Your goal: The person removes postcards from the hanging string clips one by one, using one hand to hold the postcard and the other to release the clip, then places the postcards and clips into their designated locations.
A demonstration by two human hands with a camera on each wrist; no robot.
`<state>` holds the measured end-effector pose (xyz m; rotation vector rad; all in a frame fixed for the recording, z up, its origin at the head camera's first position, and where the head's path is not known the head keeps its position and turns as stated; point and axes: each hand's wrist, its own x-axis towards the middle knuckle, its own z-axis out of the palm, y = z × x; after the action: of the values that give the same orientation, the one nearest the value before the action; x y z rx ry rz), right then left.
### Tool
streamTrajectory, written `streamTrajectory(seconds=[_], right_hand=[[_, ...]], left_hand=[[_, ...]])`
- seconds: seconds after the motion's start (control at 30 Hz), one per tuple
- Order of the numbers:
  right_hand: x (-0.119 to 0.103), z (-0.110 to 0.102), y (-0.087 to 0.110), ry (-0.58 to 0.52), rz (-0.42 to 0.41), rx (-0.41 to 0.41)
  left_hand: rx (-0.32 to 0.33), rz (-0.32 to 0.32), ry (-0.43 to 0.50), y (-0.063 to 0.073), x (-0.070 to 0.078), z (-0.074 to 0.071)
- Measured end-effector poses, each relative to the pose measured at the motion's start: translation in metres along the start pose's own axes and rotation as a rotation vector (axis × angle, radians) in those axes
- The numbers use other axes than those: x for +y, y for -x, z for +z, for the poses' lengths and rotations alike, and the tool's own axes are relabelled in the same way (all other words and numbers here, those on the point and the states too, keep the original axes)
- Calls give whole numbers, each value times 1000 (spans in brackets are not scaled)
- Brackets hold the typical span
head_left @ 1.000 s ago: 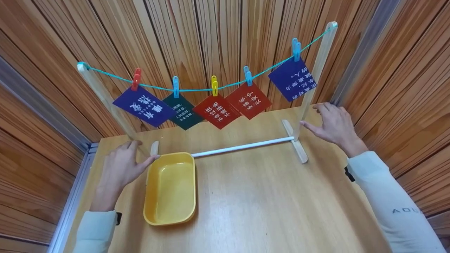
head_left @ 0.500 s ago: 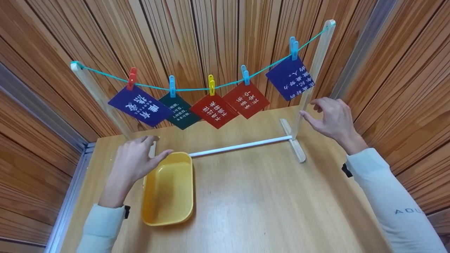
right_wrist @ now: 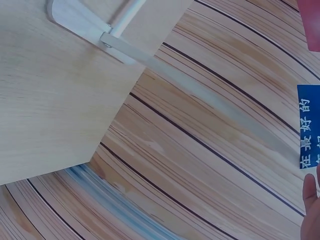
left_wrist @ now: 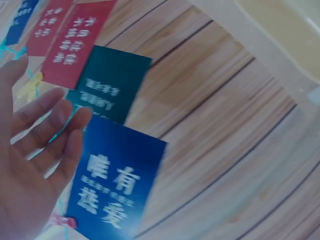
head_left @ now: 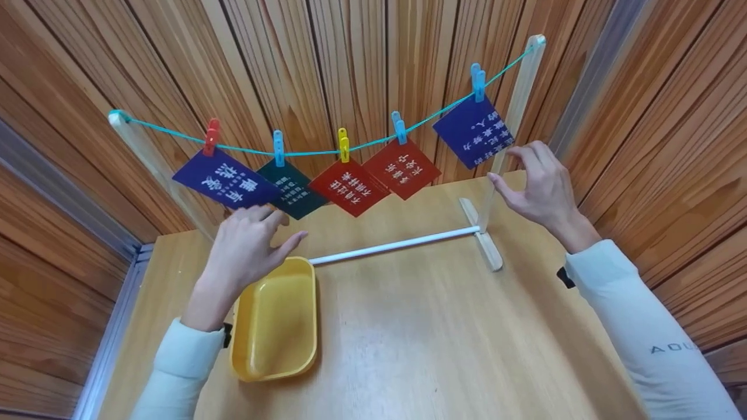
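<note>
A turquoise cord (head_left: 166, 133) hangs between two wooden posts. Clothespins in red (head_left: 211, 137), yellow (head_left: 344, 146) and light blue (head_left: 279, 149) clip several printed cards to it. Below the left blue card (head_left: 222, 178) is my left hand (head_left: 245, 248), holding nothing, thumb apart from loosely bent fingers. In the left wrist view its fingers overlap the edges of that card (left_wrist: 117, 180) and the green card (left_wrist: 112, 82). My right hand (head_left: 540, 189), also holding nothing, is beside the right post (head_left: 522, 87), fingertips close to the right blue card (head_left: 474, 131). Two red cards (head_left: 350, 186) hang mid-cord.
A yellow tray (head_left: 280, 326) stands on the wooden table (head_left: 408, 326) below my left forearm. A white rod (head_left: 397, 244) runs low to the right post's foot (head_left: 489, 251). Wood-panelled walls (head_left: 350, 52) enclose the back and sides.
My left hand has moved up and to the right, from beside the left post to below the left blue card. My right hand has risen slightly toward the right blue card.
</note>
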<state>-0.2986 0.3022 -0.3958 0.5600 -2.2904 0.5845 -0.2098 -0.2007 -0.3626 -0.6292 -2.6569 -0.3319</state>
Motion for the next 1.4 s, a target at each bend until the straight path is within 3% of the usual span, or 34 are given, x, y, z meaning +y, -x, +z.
streamTrajectory(seconds=[0.27, 0.47, 0.67, 0.93, 1.2, 1.4], right_hand=[[-6, -3, -6, -50, 34, -40], [-5, -8, -10, -74, 45, -11], [-8, -8, -14, -85, 65, -11], [-14, -5, -25, -118, 63, 9], [-20, -5, -35, -151, 63, 11], [-19, -6, -37, -157, 46, -34]], left_hand=[[178, 153, -26, -30, 22, -6], [244, 248, -94, -55, 41, -7], [283, 274, -119, -74, 54, -11], [257, 283, -104, -98, 66, -16], [122, 231, -19, -125, 86, -20], [62, 205, 44, -148, 98, -19]])
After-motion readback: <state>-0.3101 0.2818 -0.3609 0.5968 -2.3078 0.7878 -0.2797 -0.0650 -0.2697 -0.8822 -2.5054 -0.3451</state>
